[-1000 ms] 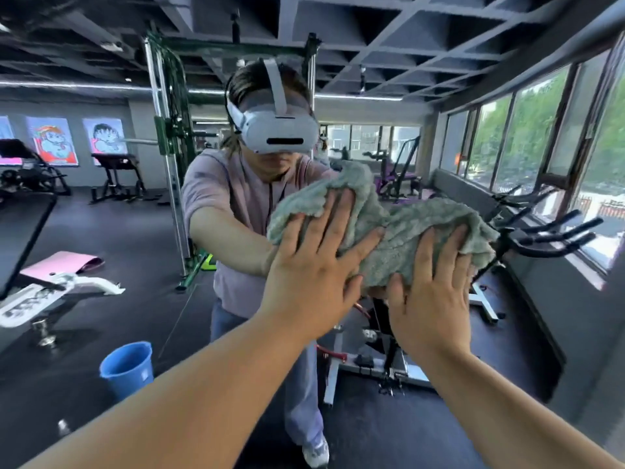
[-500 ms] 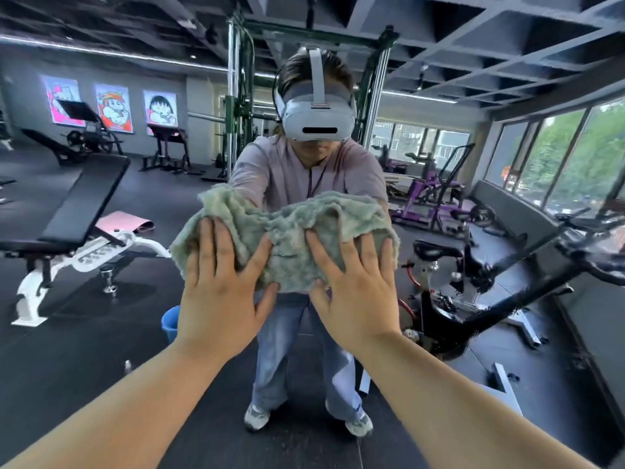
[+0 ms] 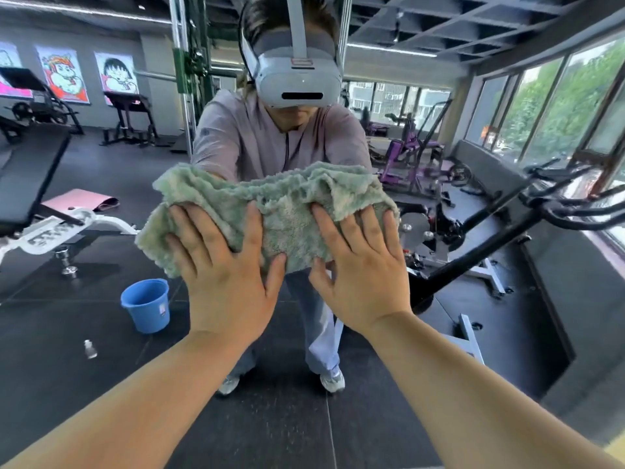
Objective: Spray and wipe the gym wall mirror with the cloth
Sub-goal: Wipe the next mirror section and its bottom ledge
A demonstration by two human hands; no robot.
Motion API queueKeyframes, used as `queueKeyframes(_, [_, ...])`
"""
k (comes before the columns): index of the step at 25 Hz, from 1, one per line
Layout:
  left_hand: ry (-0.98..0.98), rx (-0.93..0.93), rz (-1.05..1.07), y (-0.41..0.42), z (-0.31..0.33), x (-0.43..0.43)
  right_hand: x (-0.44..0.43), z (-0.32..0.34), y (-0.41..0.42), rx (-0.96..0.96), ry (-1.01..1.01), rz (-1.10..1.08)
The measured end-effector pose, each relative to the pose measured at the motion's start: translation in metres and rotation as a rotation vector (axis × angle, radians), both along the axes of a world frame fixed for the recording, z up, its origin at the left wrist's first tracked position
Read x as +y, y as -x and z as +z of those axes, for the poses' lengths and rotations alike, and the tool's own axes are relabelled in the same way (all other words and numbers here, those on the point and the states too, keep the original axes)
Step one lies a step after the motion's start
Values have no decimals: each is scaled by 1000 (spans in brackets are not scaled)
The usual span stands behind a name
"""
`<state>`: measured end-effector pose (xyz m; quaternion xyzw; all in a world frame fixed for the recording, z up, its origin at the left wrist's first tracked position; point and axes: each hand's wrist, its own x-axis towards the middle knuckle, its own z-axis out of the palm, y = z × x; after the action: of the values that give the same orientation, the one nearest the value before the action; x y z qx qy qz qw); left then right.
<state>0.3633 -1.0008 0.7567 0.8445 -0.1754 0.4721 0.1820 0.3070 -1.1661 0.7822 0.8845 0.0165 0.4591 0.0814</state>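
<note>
The wall mirror [image 3: 338, 418] fills the whole view and reflects the gym and a person wearing a headset. A fluffy green cloth [image 3: 280, 204] is spread flat against the glass at chest height. My left hand [image 3: 226, 275] presses its left part with fingers spread. My right hand [image 3: 362, 265] presses its right part the same way. Both palms lie flat on the cloth, side by side, thumbs almost touching. A small clear spray bottle [image 3: 90, 349] stands on the floor in the reflection, lower left.
Reflected in the mirror: a blue bucket [image 3: 147, 304] on the dark floor at left, a weight bench [image 3: 44, 211] further left, an exercise bike [image 3: 500, 231] at right, and windows [image 3: 558, 106] along the right wall.
Both hands have slid the cloth down and leftward across the mirror, from high on the right to the middle at chest height. The view has dropped with them.
</note>
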Motion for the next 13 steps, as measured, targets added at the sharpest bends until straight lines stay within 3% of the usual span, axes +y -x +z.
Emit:
queueKeyframes(3, [-107,-68,-26,12,-10,-64,-70,-18,22,13,-38,-68])
queueKeyframes(7, [-246,-162,-104,42,-30,-174,-171,-56,71,122,-246,-189])
queueKeyframes(10, [-323,-215,-141,51,-43,-220,-204,-73,88,202,-444,-182])
queueKeyframes(13, [-421,-257,-198,48,-60,-212,-193,-88,95,294,-535,-152])
